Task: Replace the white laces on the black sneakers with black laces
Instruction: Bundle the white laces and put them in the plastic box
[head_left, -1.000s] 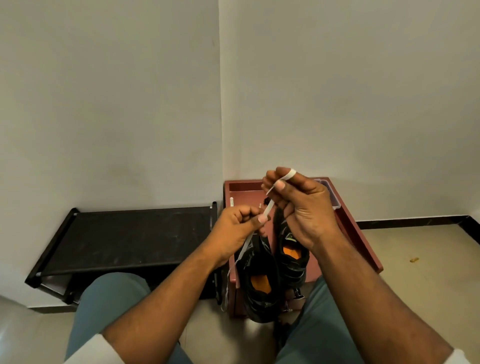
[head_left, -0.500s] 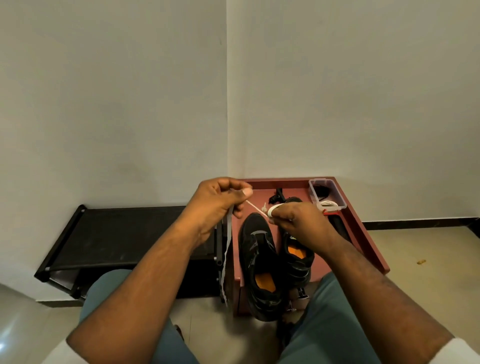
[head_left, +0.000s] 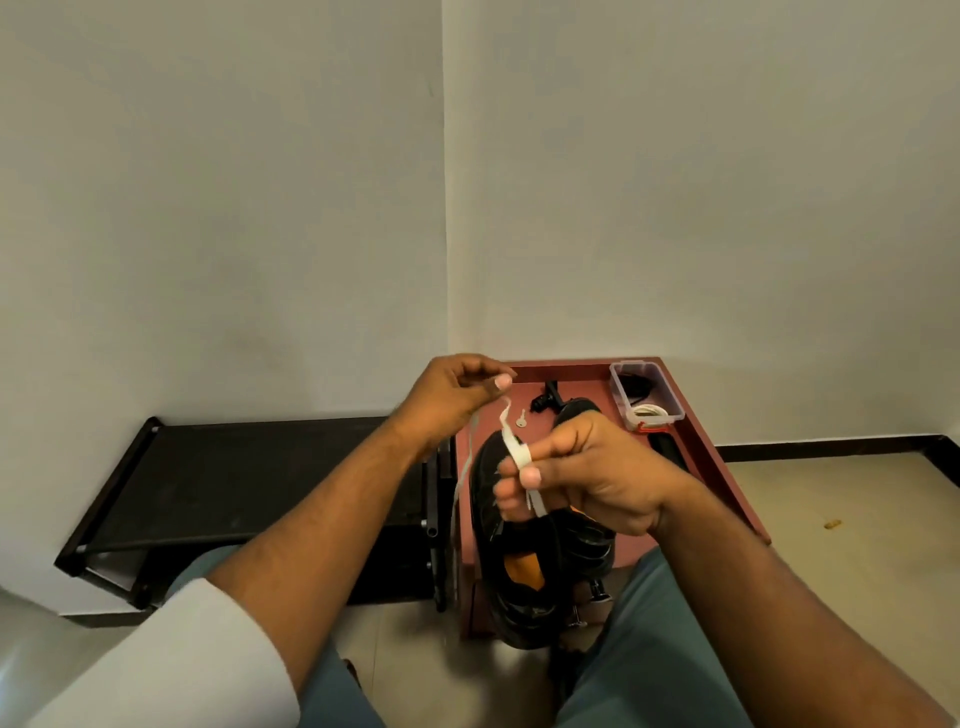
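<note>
While the right hand (head_left: 582, 478) holds a white lace (head_left: 514, 452) wound round its forefinger, the person's left hand (head_left: 447, 400) is raised up and to the left of it, thumb and forefinger tips pinched together on what looks like the free run of that same lace. From the left pinch a pale strand drops almost straight down past the left edge of the reddish-brown bench (head_left: 717, 457), blurred and thin, so where it ends cannot be told. The right fingers (head_left: 530, 475) are curled tight: the flat lace crosses over the forefinger as a band, one short end pokes up toward the left hand and another hangs below the fingertips.

What the next move turns on is the line between the two hands. The lace's long axis runs from the wrapped right forefinger up and leftward to the left pinch, then falls vertically. The left hand is therefore the feeding hand and the right the spool, and another turn would probably want the left hand brought round the right forefinger.

Both black sneakers (head_left: 524, 566) lie on the bench directly beneath the right hand, toes away from the person, orange insoles showing; no white lace can be seen in their eyelets from here. A clear plastic box (head_left: 670, 400) at the bench's far right corner holds a coiled white lace and something dark, possibly the black laces. A small key (head_left: 521, 419) lies on the bench beyond the sneakers.
</note>
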